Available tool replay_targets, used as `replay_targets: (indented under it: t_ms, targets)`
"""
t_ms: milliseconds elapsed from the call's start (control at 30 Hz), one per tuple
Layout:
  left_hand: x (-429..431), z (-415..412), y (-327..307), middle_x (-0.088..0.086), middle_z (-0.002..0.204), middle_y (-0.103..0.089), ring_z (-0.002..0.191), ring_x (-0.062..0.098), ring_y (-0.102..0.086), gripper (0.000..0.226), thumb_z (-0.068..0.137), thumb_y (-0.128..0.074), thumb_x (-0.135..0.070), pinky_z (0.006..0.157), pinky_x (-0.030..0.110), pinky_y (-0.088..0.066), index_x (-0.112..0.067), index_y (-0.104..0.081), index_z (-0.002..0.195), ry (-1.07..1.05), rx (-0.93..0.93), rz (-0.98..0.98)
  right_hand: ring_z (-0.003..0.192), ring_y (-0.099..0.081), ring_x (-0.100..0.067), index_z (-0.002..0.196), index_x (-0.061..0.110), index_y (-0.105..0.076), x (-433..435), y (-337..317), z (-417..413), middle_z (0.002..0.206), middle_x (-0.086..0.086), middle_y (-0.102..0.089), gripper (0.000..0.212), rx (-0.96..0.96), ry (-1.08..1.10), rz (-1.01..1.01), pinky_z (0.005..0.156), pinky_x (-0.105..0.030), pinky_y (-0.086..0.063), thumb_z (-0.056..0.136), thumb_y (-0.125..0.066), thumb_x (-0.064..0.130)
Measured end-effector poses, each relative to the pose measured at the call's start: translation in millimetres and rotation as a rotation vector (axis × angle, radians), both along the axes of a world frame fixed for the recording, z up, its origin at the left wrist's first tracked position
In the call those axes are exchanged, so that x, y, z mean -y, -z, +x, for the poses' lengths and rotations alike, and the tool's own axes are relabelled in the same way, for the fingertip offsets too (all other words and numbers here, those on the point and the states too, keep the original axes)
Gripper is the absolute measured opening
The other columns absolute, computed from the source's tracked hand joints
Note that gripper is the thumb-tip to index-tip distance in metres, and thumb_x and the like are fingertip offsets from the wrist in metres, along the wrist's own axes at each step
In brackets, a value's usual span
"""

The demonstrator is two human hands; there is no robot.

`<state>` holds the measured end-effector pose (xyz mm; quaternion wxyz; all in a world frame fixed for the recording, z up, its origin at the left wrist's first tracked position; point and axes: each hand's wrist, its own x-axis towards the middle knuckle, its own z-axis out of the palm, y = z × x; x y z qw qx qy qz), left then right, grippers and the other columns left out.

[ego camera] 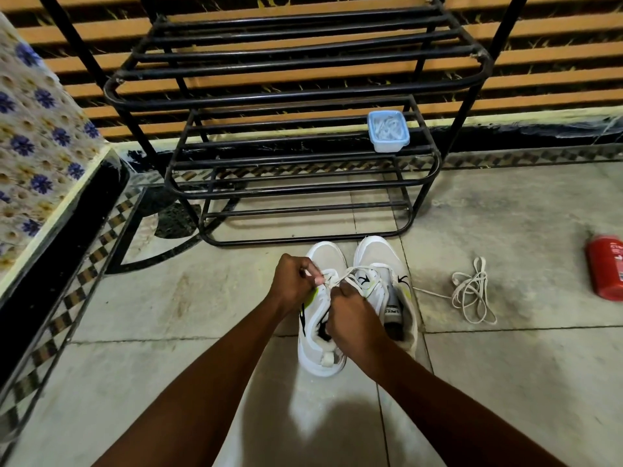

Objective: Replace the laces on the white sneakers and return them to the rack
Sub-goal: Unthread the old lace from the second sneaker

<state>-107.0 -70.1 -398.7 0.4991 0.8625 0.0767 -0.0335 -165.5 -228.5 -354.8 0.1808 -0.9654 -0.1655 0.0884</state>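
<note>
Head view. The throat and eyelets of the first sneaker (320, 355) are being covered by both hands, so the lacing cannot be read. The fingertips of the right hand (352, 320) are being hidden under its own knuckles. The red can (605, 274) is being cut off by the right edge of the frame. The contents of the lidded plastic container (388, 131) are being blurred by its walls; only pale strands can be made out.

Both forearms are being extended forward and down. A white lace (341, 278) is being pinched between thumb and forefinger of the left hand (296, 286), fingers curled. The right-hand fingers are being held clenched on the same lace, just beside the left hand.

The first sneaker is being kept on the tiled floor (168, 315), touching the second sneaker (382, 261), toes towards the black metal rack (303, 193). A loose lace (472, 293) is being left in a tangle near the pair. The container is being carried by a middle shelf. A flower-patterned cover (33, 146) is being seen at far left.
</note>
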Motion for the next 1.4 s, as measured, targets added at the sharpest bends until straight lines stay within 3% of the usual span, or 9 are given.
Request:
replay_targets:
  t_ms: [167, 333, 433, 533, 700, 800, 1000, 1100, 1400]
  targets:
    - [8, -2, 16, 0.011, 0.09, -0.07, 0.088, 0.022, -0.068, 0.023, 0.091, -0.067, -0.008, 0.081, 0.039, -0.06, -0.025, -0.062, 0.075, -0.257, 0.086, 0.021, 0.114, -0.056, -0.033, 0.114, 0.001, -0.059, 2, -9, 1, 0.123, -0.015, -0.057, 0.032, -0.057, -0.031, -0.053, 0.093, -0.036, -0.048, 0.084, -0.061, 0.013]
    - [11, 3, -5, 0.025, 0.088, -0.073, 0.06, 0.036, -0.069, 0.01, 0.104, -0.047, -0.011, 0.057, 0.047, -0.063, -0.003, -0.053, 0.104, -0.778, -0.073, -0.512, 0.111, -0.06, -0.035, 0.111, 0.005, -0.06, 2, -16, 2, 0.119, -0.014, -0.061, 0.024, -0.109, -0.046, -0.102, 0.088, -0.036, -0.048, 0.088, -0.058, 0.012]
    - [10, 8, -16, 0.033, 0.094, -0.07, 0.054, 0.032, -0.066, 0.02, 0.108, -0.043, -0.019, 0.045, 0.032, -0.054, 0.0, -0.048, 0.113, -0.655, -0.08, -0.633, 0.109, -0.062, -0.036, 0.108, 0.005, -0.061, 0, -20, 3, 0.116, -0.015, -0.063, 0.02, -0.126, -0.064, -0.132, 0.086, -0.037, -0.049, 0.089, -0.057, 0.011]
    - [14, 1, -30, 0.019, 0.082, -0.065, 0.066, 0.03, -0.07, 0.01, 0.111, -0.037, -0.01, 0.057, 0.039, -0.061, -0.009, -0.045, 0.106, -0.49, -0.009, -0.691, 0.107, -0.063, -0.035, 0.108, 0.004, -0.062, 0, -20, 4, 0.114, -0.015, -0.064, 0.02, -0.125, -0.07, -0.141, 0.086, -0.037, -0.05, 0.09, -0.057, 0.01]
    - [-8, 2, -29, -0.007, 0.079, -0.058, 0.068, -0.003, -0.054, 0.016, 0.102, -0.05, 0.0, 0.068, 0.021, -0.045, -0.013, -0.049, 0.094, 0.128, 0.125, 0.013, 0.107, -0.063, -0.034, 0.107, 0.004, -0.062, 0, -20, 3, 0.113, -0.015, -0.065, 0.019, -0.106, -0.078, -0.138, 0.084, -0.036, -0.05, 0.089, -0.056, 0.008]
    - [-10, 1, -28, -0.004, 0.101, -0.05, 0.092, 0.008, -0.049, 0.011, 0.093, -0.065, -0.011, 0.082, 0.026, -0.04, -0.013, -0.058, 0.102, 0.444, 0.026, 0.427, 0.107, -0.063, -0.033, 0.109, 0.004, -0.061, 1, -20, 3, 0.115, -0.015, -0.064, 0.02, -0.1, -0.082, -0.134, 0.085, -0.036, -0.049, 0.091, -0.055, 0.009]
    - [1, 0, -25, 0.008, 0.115, -0.053, 0.103, 0.029, -0.057, 0.012, 0.099, -0.051, -0.029, 0.087, 0.041, -0.049, -0.018, -0.056, 0.1, 0.356, 0.104, 0.765, 0.11, -0.062, -0.032, 0.116, 0.004, -0.058, 0, -20, 1, 0.118, -0.014, -0.061, 0.025, -0.075, -0.096, -0.161, 0.087, -0.034, -0.049, 0.092, -0.053, 0.009]
    - [9, -4, -29, 0.006, 0.13, -0.052, 0.122, 0.028, -0.048, 0.026, 0.1, -0.051, -0.028, 0.092, 0.044, -0.038, -0.017, -0.052, 0.124, 0.393, 0.202, 1.105, 0.111, -0.062, -0.032, 0.12, 0.003, -0.057, 0, -20, 2, 0.121, -0.014, -0.06, 0.028, -0.071, -0.1, -0.174, 0.088, -0.035, -0.05, 0.093, -0.053, 0.008]
    - [23, -1, -47, 0.008, 0.119, -0.065, 0.11, 0.034, -0.062, 0.036, 0.088, -0.061, -0.01, 0.11, 0.052, -0.038, -0.012, -0.053, 0.123, 0.266, 0.293, 0.997, 0.113, -0.06, -0.032, 0.114, 0.005, -0.059, 3, -20, 3, 0.12, -0.014, -0.06, 0.023, -0.072, -0.125, -0.17, 0.09, -0.034, -0.047, 0.093, -0.051, 0.01]
